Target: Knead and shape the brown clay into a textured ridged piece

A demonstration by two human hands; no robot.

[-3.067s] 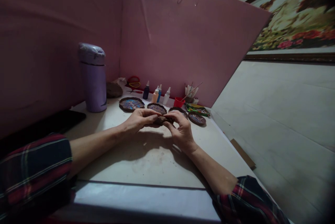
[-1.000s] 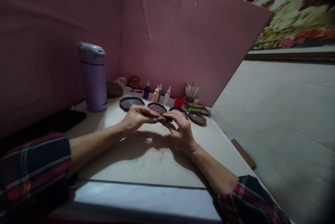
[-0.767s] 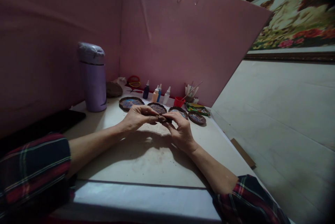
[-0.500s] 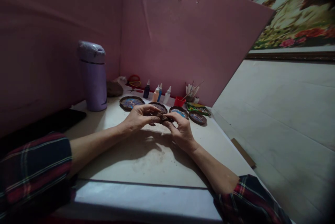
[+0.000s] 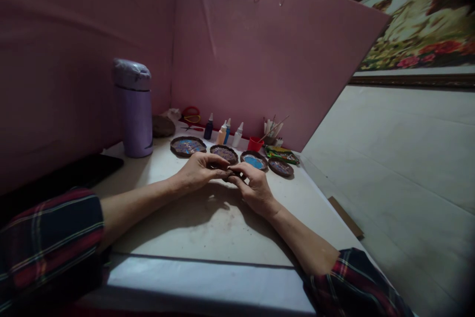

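Between my two hands, above the middle of the white tabletop (image 5: 200, 245), is a small lump of dark brown clay (image 5: 230, 174). My left hand (image 5: 202, 171) pinches it from the left with thumb and fingers. From the right, the thumb and fingertips of my right hand (image 5: 256, 186) press on the same lump. Fingers cover much of it, so its full shape is hidden. Just behind the hands lie brown scalloped dishes with coloured insides: one blue-streaked dish (image 5: 188, 146), one purplish dish (image 5: 223, 154), one blue-filled dish (image 5: 254, 160) and a smaller dish (image 5: 281, 167).
A purple bottle (image 5: 133, 114) stands at the left, beside a dark flat object (image 5: 100, 166). Along the back are a brown lump (image 5: 163, 126), scissors (image 5: 192, 115), several paint bottles (image 5: 237, 135), a red cup (image 5: 255, 144) and a green packet (image 5: 282, 154). Pink panels (image 5: 260, 60) enclose the table.
Both hands have come down slightly, and their fingers have shifted on the clay. More of the blue-filled dish shows behind them.
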